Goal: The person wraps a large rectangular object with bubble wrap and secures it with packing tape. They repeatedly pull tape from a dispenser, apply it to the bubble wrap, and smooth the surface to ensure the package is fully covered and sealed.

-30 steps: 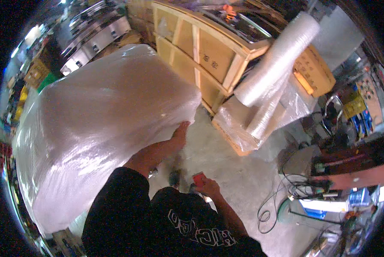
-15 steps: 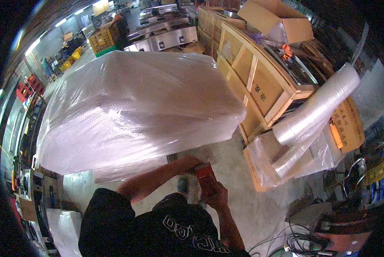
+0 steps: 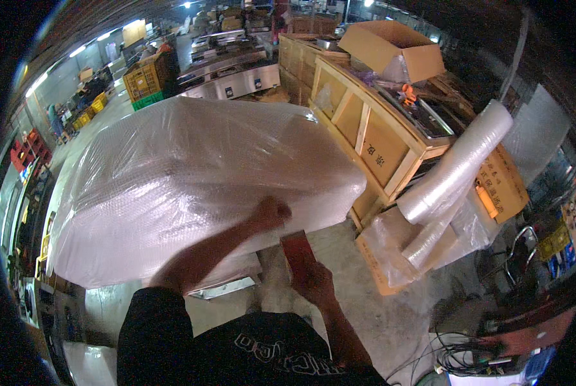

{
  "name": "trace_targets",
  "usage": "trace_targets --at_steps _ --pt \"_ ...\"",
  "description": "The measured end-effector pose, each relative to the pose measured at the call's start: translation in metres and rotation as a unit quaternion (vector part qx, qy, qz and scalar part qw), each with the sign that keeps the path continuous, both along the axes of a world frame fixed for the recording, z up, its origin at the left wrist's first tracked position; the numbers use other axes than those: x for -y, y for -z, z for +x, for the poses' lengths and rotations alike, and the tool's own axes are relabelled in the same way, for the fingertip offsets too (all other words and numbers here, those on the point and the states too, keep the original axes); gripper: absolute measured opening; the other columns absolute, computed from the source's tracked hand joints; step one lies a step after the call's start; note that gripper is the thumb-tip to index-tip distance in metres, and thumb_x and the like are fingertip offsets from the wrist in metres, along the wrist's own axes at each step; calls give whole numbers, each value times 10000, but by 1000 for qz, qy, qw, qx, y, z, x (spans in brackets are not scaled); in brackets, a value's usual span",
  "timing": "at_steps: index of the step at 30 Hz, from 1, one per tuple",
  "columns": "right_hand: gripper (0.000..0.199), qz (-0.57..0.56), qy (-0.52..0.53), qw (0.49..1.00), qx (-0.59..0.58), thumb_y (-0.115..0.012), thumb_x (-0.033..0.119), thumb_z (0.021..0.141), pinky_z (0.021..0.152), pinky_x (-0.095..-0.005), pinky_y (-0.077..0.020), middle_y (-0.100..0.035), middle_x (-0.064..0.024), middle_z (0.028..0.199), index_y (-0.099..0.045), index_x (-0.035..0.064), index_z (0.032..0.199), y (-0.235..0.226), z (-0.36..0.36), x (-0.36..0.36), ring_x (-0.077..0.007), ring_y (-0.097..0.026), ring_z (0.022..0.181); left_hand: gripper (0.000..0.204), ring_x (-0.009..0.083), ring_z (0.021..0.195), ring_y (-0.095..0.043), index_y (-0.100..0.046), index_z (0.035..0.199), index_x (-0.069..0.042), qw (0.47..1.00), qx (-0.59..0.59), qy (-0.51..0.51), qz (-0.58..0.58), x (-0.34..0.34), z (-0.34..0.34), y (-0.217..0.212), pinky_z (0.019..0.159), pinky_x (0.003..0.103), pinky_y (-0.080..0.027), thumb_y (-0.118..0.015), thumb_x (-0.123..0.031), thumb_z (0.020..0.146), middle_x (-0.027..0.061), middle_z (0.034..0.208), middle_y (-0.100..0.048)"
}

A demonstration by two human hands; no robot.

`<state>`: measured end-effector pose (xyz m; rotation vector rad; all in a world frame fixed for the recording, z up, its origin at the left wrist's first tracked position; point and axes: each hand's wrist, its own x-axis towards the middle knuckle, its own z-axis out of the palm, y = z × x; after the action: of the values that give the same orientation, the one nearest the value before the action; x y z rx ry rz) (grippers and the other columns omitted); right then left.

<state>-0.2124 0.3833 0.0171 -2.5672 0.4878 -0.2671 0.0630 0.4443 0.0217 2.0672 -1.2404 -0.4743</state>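
My right hand [image 3: 315,283] is closed around the lower end of a flat, red, rectangular object [image 3: 296,252] and holds it in front of my body. What exactly the object is cannot be made out. Farther forward and to the left, my left hand [image 3: 272,213] appears curled closed, somewhat blurred. It is in front of a large bulky load wrapped in bubble wrap [image 3: 172,174], and I cannot tell whether it touches the wrap. Anything inside the left fingers is hidden.
A wooden crate [image 3: 365,128] stands at the right, with an opened cardboard box [image 3: 391,51] on top. Beside it, a roll of bubble wrap [image 3: 458,164] leans over flattened cardboard [image 3: 378,270]. Black cables [image 3: 461,352] lie at the lower right. Steel appliances [image 3: 230,80] stand behind.
My left hand has moved forward and left, away from the red object and over toward the wrapped load. The right hand still grips the red object. The view has tilted slightly up.
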Motion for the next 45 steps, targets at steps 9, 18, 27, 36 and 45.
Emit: trace_targets --at_steps 9,18,27,36,45 --pt "408 8 -57 997 45 -639 363 912 862 -483 -580 -737 -146 1113 -611 188 1280 -60 161 37 -388 -713 990 650 387 1372 -476 -393 1548 -161 871 455 -72 172 26 127 -122 1077 649 -391 -605 -165 934 175 1520 -461" --pt "473 129 42 989 -66 -735 428 810 864 -476 -580 -758 -188 967 -716 111 1160 -31 77 -50 -372 -735 955 596 394 1456 -379 -479 1489 -158 829 542 41 131 -15 134 -80 1179 636 -275 -613 -162 908 140 1578 -413" --pt "535 -16 -15 992 -124 -779 453 759 875 -485 -577 -740 -206 1035 -719 97 1154 16 105 -67 -361 -723 989 613 361 1464 -381 -500 1461 -62 877 415 241 13 -118 38 8 1257 520 -212 -600 -117 858 178 1540 -456" --pt "471 174 -45 958 -225 -623 471 893 949 -506 -535 -704 -136 1205 -690 160 1241 241 16 -87 -366 -670 1117 659 366 1474 -355 -439 1506 -45 971 125 198 50 -93 7 118 1239 488 -235 -638 -250 913 186 1579 -401" --pt "445 218 288 843 -398 -570 352 900 996 -490 -518 -654 -139 1303 -628 143 1289 96 -158 -284 -357 -627 1214 590 411 1356 -488 -499 1436 -31 957 81 277 36 -277 -53 162 1150 532 -369 -642 -292 927 232 1454 -521"
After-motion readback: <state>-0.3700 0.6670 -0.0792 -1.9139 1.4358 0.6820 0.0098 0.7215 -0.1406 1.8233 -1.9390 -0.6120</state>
